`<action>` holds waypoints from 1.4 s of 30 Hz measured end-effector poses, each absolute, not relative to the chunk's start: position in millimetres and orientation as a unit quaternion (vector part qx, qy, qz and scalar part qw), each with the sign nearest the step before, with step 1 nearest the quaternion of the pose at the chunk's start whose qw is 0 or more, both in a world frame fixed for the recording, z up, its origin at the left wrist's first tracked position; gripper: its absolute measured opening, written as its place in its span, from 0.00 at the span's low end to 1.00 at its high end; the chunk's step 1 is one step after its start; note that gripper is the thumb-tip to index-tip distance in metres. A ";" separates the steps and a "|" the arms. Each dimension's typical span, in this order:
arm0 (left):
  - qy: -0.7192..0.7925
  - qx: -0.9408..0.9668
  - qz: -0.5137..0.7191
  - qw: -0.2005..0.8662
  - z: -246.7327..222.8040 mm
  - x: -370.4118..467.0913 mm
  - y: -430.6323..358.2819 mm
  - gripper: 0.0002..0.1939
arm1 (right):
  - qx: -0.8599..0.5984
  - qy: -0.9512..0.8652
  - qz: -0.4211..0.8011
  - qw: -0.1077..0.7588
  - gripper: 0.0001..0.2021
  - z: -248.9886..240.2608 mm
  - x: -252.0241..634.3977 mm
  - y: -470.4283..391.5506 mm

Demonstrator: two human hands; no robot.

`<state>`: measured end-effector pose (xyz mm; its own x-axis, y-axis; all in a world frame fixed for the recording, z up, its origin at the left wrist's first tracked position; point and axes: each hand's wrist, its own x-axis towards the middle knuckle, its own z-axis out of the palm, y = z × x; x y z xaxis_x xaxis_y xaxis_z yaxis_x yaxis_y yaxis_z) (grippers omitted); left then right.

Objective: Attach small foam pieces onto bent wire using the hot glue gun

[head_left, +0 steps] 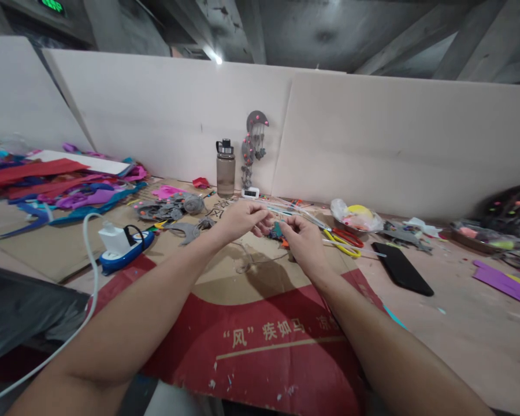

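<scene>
My left hand [246,221] hovers over the cardboard sheet [229,289], its fingertips pressed together. Whatever they pinch is too small to make out. Close by on the right, my right hand [302,238] is closed with thumb against forefinger. A small teal piece [278,229] shows at its fingertips, but I cannot tell whether it is held or lies behind them. Under both hands a thin grey cord [253,264] runs in a loose curve across the cardboard. Scissors with yellow handles [343,245] and a red-handled pair [349,237] lie right of my right hand.
Grey felt cutouts [186,231] lie left of my hands. A water bottle [226,169] stands behind, beside a hanging grey moon ornament [256,122]. A blue power strip [127,254] with a white cable is at left, a black phone [402,269] at right. Coloured felt [82,185] is heaped far left.
</scene>
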<state>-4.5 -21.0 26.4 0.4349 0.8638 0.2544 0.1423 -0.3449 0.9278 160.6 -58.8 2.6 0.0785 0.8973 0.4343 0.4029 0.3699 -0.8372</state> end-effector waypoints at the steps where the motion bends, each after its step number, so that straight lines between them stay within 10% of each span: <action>1: 0.351 0.738 0.410 0.404 25.1 -4.6 -20.6 0.10 | -0.511 -0.637 0.234 0.527 0.12 2.2 160.6 -58.6; 6: 0.317 0.841 0.415 0.142 20.5 -3.6 -21.8 0.08 | -0.516 -0.639 0.225 0.525 0.11 0.0 159.9 -57.2; 12: 0.313 0.859 0.398 0.075 18.8 -1.4 -24.0 0.07 | -0.518 -0.649 0.202 0.519 0.10 -1.5 159.4 -57.5; 22: 0.363 0.676 0.518 0.378 15.5 -0.3 -16.4 0.06 | -0.511 -0.637 0.227 0.531 0.11 1.9 156.4 -61.8; 33: 0.439 0.678 0.477 0.346 13.1 -15.8 3.6 0.20 | -0.511 -0.600 0.257 0.559 0.13 3.9 159.4 -60.5; 42: 0.298 0.755 0.412 0.414 17.2 3.6 -18.0 0.13 | -0.500 -0.592 0.279 0.567 0.15 0.5 159.0 -59.4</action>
<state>3.6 -18.0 17.2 0.4826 0.7910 0.3760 0.1077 -0.4797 0.8708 159.0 -59.4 0.5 0.1426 0.9088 0.3921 0.2757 0.3440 -0.8976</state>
